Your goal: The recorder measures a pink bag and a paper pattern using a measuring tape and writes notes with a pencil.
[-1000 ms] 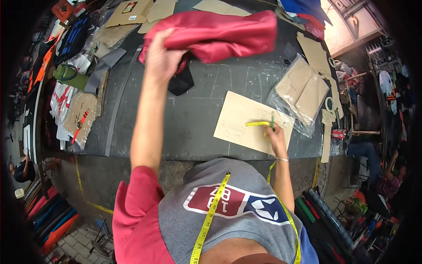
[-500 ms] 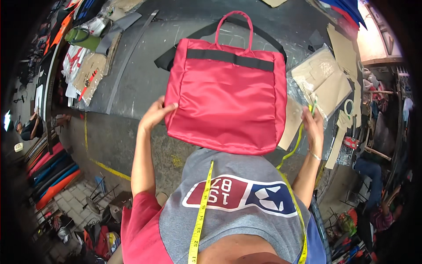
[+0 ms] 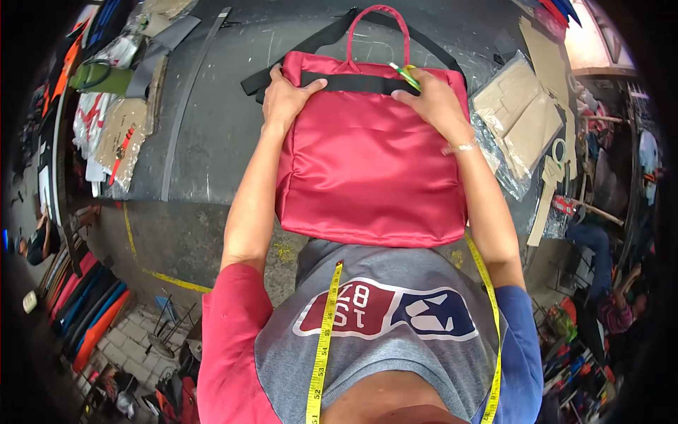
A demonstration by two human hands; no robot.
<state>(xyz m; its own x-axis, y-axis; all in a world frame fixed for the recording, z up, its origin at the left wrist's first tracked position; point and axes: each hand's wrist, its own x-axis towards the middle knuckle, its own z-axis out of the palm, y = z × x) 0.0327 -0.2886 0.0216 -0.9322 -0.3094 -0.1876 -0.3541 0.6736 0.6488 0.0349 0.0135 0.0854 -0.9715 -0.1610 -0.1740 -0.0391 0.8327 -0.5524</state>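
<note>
A red fabric tote bag (image 3: 374, 169) lies at the table's near edge. It has a red loop handle (image 3: 378, 13), a black band (image 3: 349, 83) across its upper front and a black strap (image 3: 321, 39) behind. My left hand (image 3: 286, 97) grips its upper left edge, thumb on the band's left end, other fingers partly hidden. My right hand (image 3: 436, 102) is closed round a slim green and white pen (image 3: 404, 75), thumb resting on the band's right part. A yellow measuring tape (image 3: 323, 339) hangs from my neck, one end running down beside the bag's lower right corner.
The dark table (image 3: 233, 106) carries a long metal ruler (image 3: 189, 106) at left, beside plastic-wrapped pieces (image 3: 123, 134) and a green roll (image 3: 99, 78). At right lie brown cardboard pieces in plastic (image 3: 519, 113) and a tape roll (image 3: 558, 150). Colourful rolls or boards (image 3: 88, 304) stand lower left.
Both hands have moved up to the bag's top band, the left from the left side, the right from beyond the right side. The right hand has released the measuring tape.
</note>
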